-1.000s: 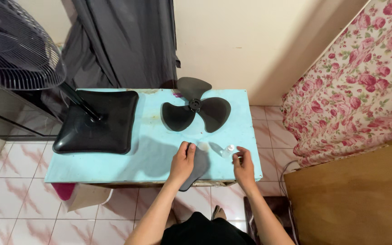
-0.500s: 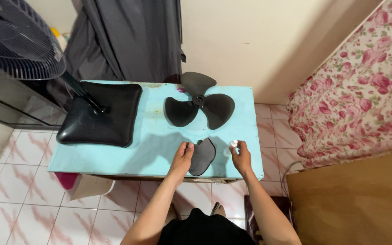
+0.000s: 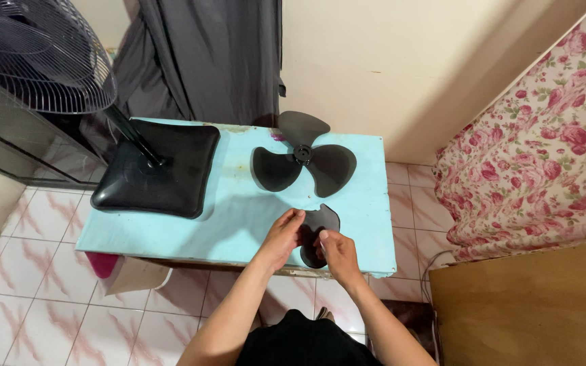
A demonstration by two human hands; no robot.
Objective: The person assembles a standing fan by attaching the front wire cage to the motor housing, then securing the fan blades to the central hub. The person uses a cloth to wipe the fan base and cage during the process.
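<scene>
A loose dark fan blade (image 3: 325, 221) lies near the front edge of a light blue table (image 3: 239, 203). My left hand (image 3: 281, 238) curls its fingers around the blade's left edge. My right hand (image 3: 337, 252) is closed just beside it, over the blade's near end. A small pale bottle shows only as a whitish bit at its fingertips. Further back on the table lies a black three-blade fan propeller (image 3: 304, 163).
A black square fan base (image 3: 157, 175) with a slanted pole takes up the table's left end, with a wire fan grille (image 3: 42, 57) above it. A grey curtain (image 3: 198, 61) hangs behind. A floral cloth (image 3: 544, 135) and a wooden board (image 3: 530, 305) are on the right.
My right hand took the small bottle off the table and moved left over the loose blade. My left hand shifted from the blade's top to its left edge.
</scene>
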